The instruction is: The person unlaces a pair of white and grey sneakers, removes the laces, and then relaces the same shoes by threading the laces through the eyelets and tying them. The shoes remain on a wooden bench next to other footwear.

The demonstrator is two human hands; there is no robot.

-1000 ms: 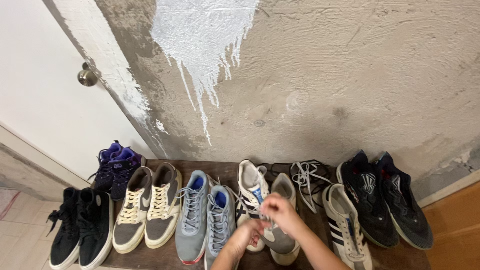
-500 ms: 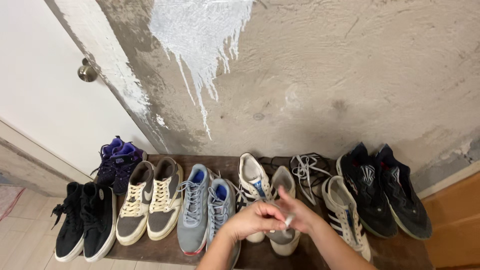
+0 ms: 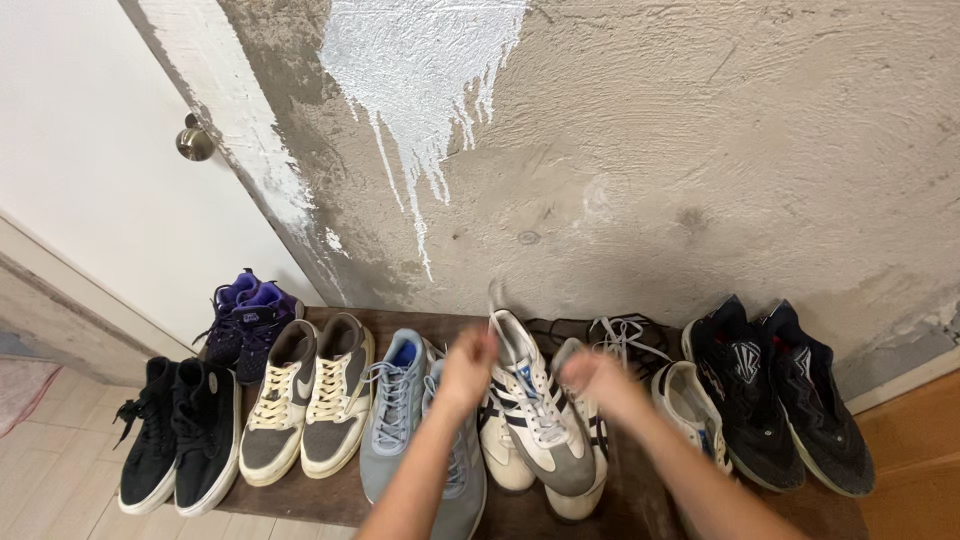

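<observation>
Two hands work on one white sneaker with dark stripes (image 3: 535, 420). My left hand (image 3: 468, 368) is closed in a fist near the shoe's heel end, at about 10 o'clock from the shoe's middle; it seems to pinch a lace end, but the blur hides this. My right hand (image 3: 592, 375) is at about 2 o'clock, fingers curled; I cannot tell what it pinches. To do this well, I judge both hands should pull evenly and outward, so the lacing tightens without twisting the shoe.

The sneaker lies on the dark wooden bench (image 3: 640, 495), tilted over a second white sneaker (image 3: 590, 440). Its long axis runs from 11 o'clock, the heel, to 5 o'clock, the grey toe. At 9 o'clock stand the grey-blue sneakers (image 3: 400, 410); at 3 o'clock, the black sneakers (image 3: 780, 400). Loose laces (image 3: 620, 335) lie at 1 o'clock.
</observation>
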